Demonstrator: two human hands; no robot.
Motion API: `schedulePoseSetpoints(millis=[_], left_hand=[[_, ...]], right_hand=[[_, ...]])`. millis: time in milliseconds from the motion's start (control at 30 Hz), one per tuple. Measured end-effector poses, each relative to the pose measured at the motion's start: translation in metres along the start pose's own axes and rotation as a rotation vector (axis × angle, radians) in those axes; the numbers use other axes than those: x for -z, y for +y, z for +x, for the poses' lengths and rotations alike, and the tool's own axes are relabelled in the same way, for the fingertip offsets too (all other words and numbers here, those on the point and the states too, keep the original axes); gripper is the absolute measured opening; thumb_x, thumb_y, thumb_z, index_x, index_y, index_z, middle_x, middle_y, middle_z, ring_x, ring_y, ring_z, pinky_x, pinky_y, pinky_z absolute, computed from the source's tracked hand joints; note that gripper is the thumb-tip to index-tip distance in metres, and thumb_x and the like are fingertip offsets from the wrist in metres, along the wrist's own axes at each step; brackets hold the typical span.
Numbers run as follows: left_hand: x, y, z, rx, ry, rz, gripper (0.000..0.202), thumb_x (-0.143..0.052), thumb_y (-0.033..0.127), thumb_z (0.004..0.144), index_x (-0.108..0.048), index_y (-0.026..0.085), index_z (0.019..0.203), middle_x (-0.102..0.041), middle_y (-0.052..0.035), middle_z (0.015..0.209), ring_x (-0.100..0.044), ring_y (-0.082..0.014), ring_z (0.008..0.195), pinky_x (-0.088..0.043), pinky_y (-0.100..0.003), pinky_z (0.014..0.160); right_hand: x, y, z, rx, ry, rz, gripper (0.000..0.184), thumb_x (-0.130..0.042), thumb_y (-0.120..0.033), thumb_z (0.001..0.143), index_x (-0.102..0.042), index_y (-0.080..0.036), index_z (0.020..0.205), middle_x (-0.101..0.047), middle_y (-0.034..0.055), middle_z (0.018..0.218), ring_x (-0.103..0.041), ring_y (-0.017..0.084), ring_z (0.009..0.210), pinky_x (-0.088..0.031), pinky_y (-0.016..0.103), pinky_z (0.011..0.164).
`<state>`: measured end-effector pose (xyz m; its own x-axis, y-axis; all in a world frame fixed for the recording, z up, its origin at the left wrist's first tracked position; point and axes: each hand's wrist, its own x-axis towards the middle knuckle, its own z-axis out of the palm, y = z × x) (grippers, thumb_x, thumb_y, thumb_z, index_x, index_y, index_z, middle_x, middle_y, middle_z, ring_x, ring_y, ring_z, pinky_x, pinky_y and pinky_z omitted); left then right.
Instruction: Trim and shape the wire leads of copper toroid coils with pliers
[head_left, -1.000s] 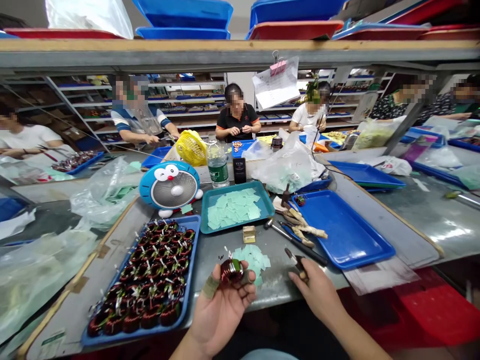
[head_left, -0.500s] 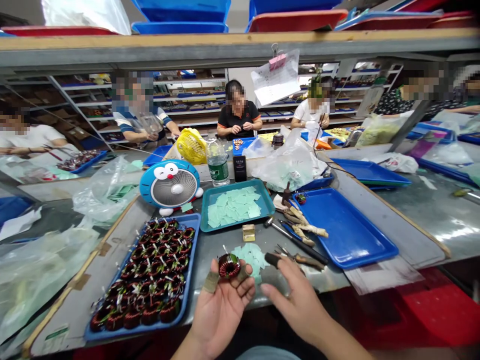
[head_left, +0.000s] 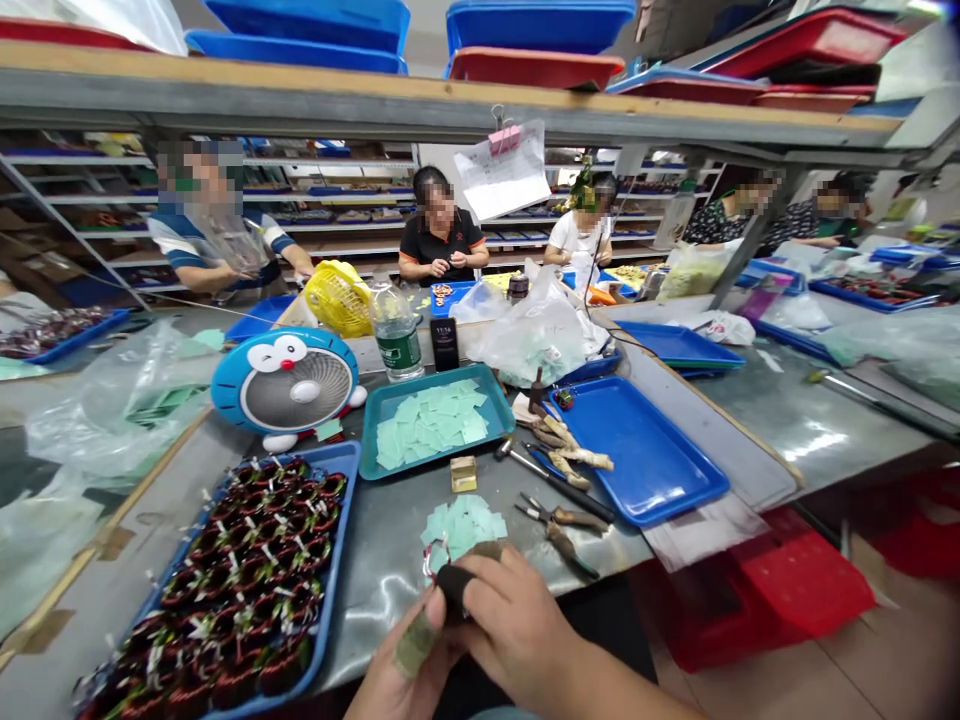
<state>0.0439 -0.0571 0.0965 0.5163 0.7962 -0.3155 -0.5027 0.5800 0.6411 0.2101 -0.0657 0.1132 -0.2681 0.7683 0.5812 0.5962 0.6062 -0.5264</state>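
Note:
My left hand (head_left: 416,655), with tape around its thumb, is closed at the front edge of the bench. My right hand (head_left: 517,620), a black cover on one finger, closes over it from the right. Between them they grip a copper-wound toroidal coil, its body almost wholly hidden by fingers. Only its wire ends (head_left: 433,562) stick up past the fingertips. Just beyond lies a loose pile of pale green paper pieces (head_left: 465,520). On the left, a blue tray (head_left: 341,560) holds rows of similar coils with upright leads.
Behind the pile are a small wooden block (head_left: 463,474) and a teal tray (head_left: 367,455) of green pieces. Pliers (head_left: 562,530) and a hammer (head_left: 555,478) lie to the right, beside a blue tray (head_left: 660,470). A cartoon fan (head_left: 289,385) and bottle (head_left: 397,340) stand behind. Co-workers sit opposite.
My right hand has moved left and closed onto the coil, which lay in my open left palm before. The left fingers have curled in. The whole view has shifted to the right.

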Motion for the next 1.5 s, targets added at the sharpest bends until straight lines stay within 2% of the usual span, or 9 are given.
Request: schedulePoseSetpoints(millis=[133, 300, 467, 600, 800, 1033, 1133, 1333, 1500], left_hand=[[0.012, 0.006, -0.001, -0.057, -0.004, 0.258, 0.038, -0.070, 0.048, 0.092, -0.075, 0.030, 0.124, -0.067, -0.0056, 0.140, -0.053, -0.0303, 0.139, -0.036, -0.043, 0.124], [0.014, 0.017, 0.000, -0.131, -0.063, 0.559, 0.050, -0.067, 0.047, 0.094, -0.064, 0.028, 0.140, -0.060, -0.0086, 0.149, -0.047, -0.0337, 0.144, -0.033, -0.046, 0.125], [-0.001, 0.024, 0.003, -0.173, -0.087, 0.567, 0.055, -0.070, 0.047, 0.092, -0.059, 0.027, 0.142, -0.066, -0.0105, 0.139, -0.059, -0.0317, 0.130, -0.045, -0.042, 0.114], [0.000, 0.024, 0.004, -0.201, -0.087, 0.643, 0.056, -0.069, 0.045, 0.094, -0.052, 0.026, 0.144, -0.065, -0.0109, 0.139, -0.061, -0.0297, 0.127, -0.047, -0.039, 0.109], [-0.004, 0.029, 0.003, -0.289, 0.056, 0.862, 0.055, -0.073, 0.047, 0.089, -0.054, 0.022, 0.135, -0.069, -0.0093, 0.128, -0.065, -0.0258, 0.114, -0.050, -0.033, 0.101], [-0.018, 0.041, -0.001, -0.368, 0.194, 1.052, 0.051, -0.076, 0.057, 0.082, -0.063, 0.021, 0.114, -0.070, -0.0025, 0.091, -0.063, -0.0219, 0.083, -0.050, -0.029, 0.079], [-0.017, 0.042, -0.003, -0.371, 0.201, 1.068, 0.052, -0.074, 0.059, 0.082, -0.063, 0.021, 0.116, -0.070, -0.0030, 0.090, -0.064, -0.0224, 0.082, -0.051, -0.029, 0.077], [-0.011, 0.034, -0.003, -0.331, 0.144, 1.025, 0.055, -0.071, 0.051, 0.089, -0.055, 0.024, 0.134, -0.070, -0.0090, 0.128, -0.067, -0.0266, 0.111, -0.050, -0.032, 0.098], [-0.016, 0.028, 0.003, -0.290, 0.070, 0.895, 0.061, -0.073, 0.051, 0.088, -0.051, 0.026, 0.139, -0.062, -0.0093, 0.141, -0.060, -0.0280, 0.126, -0.045, -0.034, 0.110]], right_hand=[[0.003, -0.002, 0.001, 0.011, 0.002, 0.046, 0.026, -0.057, -0.013, 0.094, -0.062, -0.020, 0.119, -0.072, 0.0105, 0.116, -0.065, 0.025, 0.096, -0.053, 0.037, 0.082], [0.007, 0.001, -0.001, -0.216, 0.060, 0.294, 0.037, -0.068, -0.018, 0.093, -0.063, -0.027, 0.128, -0.072, 0.0050, 0.118, -0.067, 0.022, 0.107, -0.052, 0.032, 0.094], [0.002, 0.008, -0.007, -0.288, 0.052, 0.319, 0.049, -0.065, -0.009, 0.090, -0.061, -0.033, 0.133, -0.070, 0.0010, 0.126, -0.065, 0.020, 0.116, -0.048, 0.030, 0.103], [-0.004, 0.008, -0.009, -0.310, 0.087, 0.290, 0.054, -0.064, -0.008, 0.088, -0.060, -0.035, 0.134, -0.070, -0.0012, 0.127, -0.066, 0.020, 0.117, -0.049, 0.030, 0.103], [-0.010, 0.009, -0.010, -0.374, 0.152, 0.287, 0.042, -0.068, -0.018, 0.090, -0.061, -0.033, 0.128, -0.072, -0.0018, 0.121, -0.069, 0.017, 0.111, -0.051, 0.025, 0.096], [-0.021, 0.005, -0.010, -0.603, 0.137, 0.699, 0.036, -0.074, -0.039, 0.090, -0.061, -0.025, 0.121, -0.074, 0.0037, 0.114, -0.070, 0.020, 0.104, -0.053, 0.029, 0.091], [-0.024, 0.002, -0.008, -0.660, 0.151, 0.840, 0.039, -0.078, -0.042, 0.089, -0.060, -0.023, 0.119, -0.074, 0.0051, 0.110, -0.070, 0.021, 0.101, -0.054, 0.030, 0.089], [-0.019, 0.009, -0.011, -0.557, 0.181, 0.569, 0.033, -0.074, -0.032, 0.091, -0.062, -0.027, 0.122, -0.074, 0.0019, 0.114, -0.071, 0.019, 0.106, -0.053, 0.028, 0.093], [-0.013, 0.016, -0.010, -0.201, 0.191, 0.139, 0.031, -0.062, -0.035, 0.100, -0.060, -0.030, 0.131, -0.071, 0.0034, 0.121, -0.069, 0.021, 0.109, -0.053, 0.032, 0.094]])
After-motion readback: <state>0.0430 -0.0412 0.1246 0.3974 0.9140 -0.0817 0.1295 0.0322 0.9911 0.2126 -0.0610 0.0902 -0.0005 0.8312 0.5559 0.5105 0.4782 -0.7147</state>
